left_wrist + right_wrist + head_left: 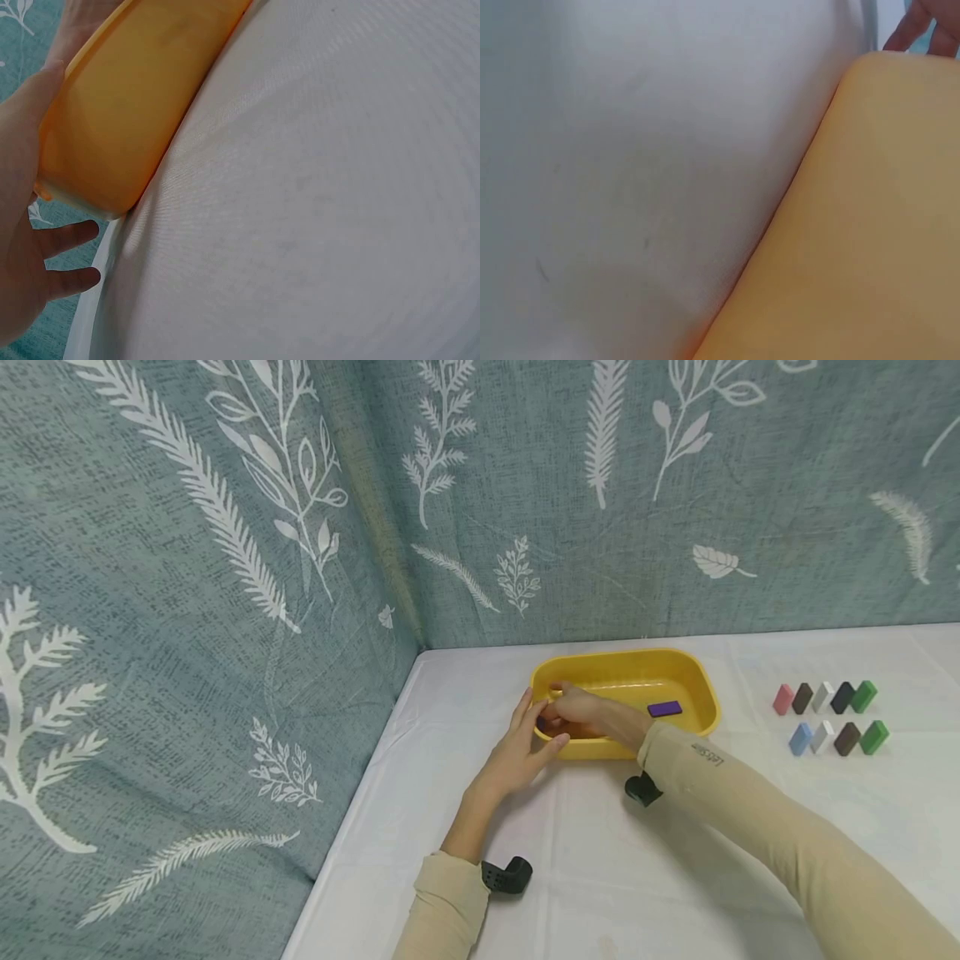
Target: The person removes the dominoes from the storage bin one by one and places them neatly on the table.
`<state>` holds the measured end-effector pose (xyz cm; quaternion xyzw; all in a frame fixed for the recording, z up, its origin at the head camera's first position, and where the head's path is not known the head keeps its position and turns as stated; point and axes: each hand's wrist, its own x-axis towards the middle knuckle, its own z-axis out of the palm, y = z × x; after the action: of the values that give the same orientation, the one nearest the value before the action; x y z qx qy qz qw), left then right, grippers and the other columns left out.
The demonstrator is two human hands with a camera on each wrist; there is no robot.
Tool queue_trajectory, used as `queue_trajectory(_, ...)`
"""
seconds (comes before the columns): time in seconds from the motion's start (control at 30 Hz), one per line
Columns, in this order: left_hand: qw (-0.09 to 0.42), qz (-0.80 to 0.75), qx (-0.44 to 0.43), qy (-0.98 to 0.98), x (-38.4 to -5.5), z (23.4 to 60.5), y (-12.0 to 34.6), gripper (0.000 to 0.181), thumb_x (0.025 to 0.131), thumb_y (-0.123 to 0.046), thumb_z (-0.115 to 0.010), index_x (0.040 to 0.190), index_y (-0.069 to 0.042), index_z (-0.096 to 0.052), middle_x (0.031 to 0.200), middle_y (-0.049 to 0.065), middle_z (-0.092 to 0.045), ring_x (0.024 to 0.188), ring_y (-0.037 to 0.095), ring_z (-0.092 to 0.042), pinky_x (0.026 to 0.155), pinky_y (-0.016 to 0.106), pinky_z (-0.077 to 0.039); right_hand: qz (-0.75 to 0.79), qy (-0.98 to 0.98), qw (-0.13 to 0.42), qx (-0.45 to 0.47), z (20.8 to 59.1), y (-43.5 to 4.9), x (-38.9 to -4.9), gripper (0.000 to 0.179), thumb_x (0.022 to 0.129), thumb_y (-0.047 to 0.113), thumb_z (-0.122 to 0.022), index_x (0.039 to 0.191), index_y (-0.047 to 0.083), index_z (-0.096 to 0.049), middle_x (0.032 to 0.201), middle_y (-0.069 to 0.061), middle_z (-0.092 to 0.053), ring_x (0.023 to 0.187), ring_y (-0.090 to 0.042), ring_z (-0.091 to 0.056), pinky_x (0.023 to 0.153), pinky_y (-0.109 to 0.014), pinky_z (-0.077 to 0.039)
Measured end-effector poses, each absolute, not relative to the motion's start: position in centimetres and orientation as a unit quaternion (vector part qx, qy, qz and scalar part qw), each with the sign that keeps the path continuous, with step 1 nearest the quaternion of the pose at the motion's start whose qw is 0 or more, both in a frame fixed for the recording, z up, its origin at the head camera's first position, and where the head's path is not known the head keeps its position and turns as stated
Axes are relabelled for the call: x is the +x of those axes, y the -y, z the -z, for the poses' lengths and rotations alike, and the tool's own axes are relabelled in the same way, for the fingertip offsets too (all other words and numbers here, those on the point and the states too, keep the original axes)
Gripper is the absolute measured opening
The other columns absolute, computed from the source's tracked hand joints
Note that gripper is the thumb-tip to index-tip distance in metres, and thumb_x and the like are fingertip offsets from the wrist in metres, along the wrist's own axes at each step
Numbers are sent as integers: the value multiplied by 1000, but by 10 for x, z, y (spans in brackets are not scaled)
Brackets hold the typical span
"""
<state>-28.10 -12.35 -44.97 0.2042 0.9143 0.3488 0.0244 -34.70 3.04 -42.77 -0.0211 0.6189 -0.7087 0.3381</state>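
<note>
A yellow tray [675,662] rests on the white cloth in the head view. My right hand [573,708] reaches down inside its left end, with curled fingers partly hidden. A small dark bit [542,723] shows beside those fingers; I cannot tell whether they hold it. My left hand [516,758] is at the tray's near left corner. Its thumb and fingers are spread around the rim. In the left wrist view, the thumb lies against the tray's edge and two fingers extend past the corner. A flat purple block [664,708] lies in the tray's right half.
Right of the tray, small upright blocks stand in two rows: a back row with a pink block [783,699] and a front row with a blue block [800,738], among several others. A patterned teal curtain [525,510] hangs behind the table and along its left side.
</note>
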Motion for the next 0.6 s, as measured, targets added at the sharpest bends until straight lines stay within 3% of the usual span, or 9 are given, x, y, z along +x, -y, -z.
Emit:
queue_trajectory(0.23, 21, -350, 207, -913, -280, 449, 124, 84, 91, -65, -43, 152, -11, -23, 159, -2, 1, 136, 35, -30, 105, 52, -30, 695, -620, 359, -62, 430, -33, -349, 88, 87, -10, -48, 149, 6, 11, 74, -7, -43, 59, -13, -40, 57, -21, -39)
queue_trajectory(0.37, 24, -351, 205, -914, -280, 449, 124, 82, 92, -64, -44, 153, -13, -22, 159, -3, 2, 136, 34, -29, 105, 52, -30, 698, -614, 362, -63, 431, -34, -348, 89, 86, -10, -49, 149, 7, 11, 72, -6, -43, 58, -13, -38, 57, -21, -38)
queue_trajectory(0.6, 21, -350, 211, -913, -279, 449, 124, 83, 92, -65, -41, 152, -11, -22, 159, -2, 3, 134, 37, -31, 103, 54, -33, 680, -662, 311, -42, 429, -43, -351, 85, 87, -2, -51, 150, 3, 6, 80, -9, -55, 65, -14, -56, 68, -25, -52)
